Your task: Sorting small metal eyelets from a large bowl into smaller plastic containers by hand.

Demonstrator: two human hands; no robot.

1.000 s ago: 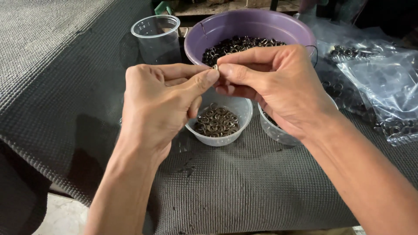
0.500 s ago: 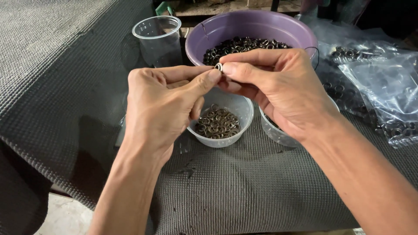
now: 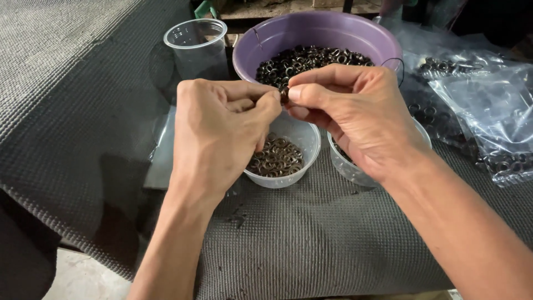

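We are pinching 1 small metal ring between left hand and right hand, above the small bowl; it seems light, stiff, slippery, best gripped by its rim.

Clear plastic bags holding small dark metal rings are seen crumpled at the upper right of the frame; no labels, signs or screens are seen.

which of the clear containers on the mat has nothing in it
The tall clear cup at the back left, beside the purple bowl; the small tub under the hands holds metal rings.
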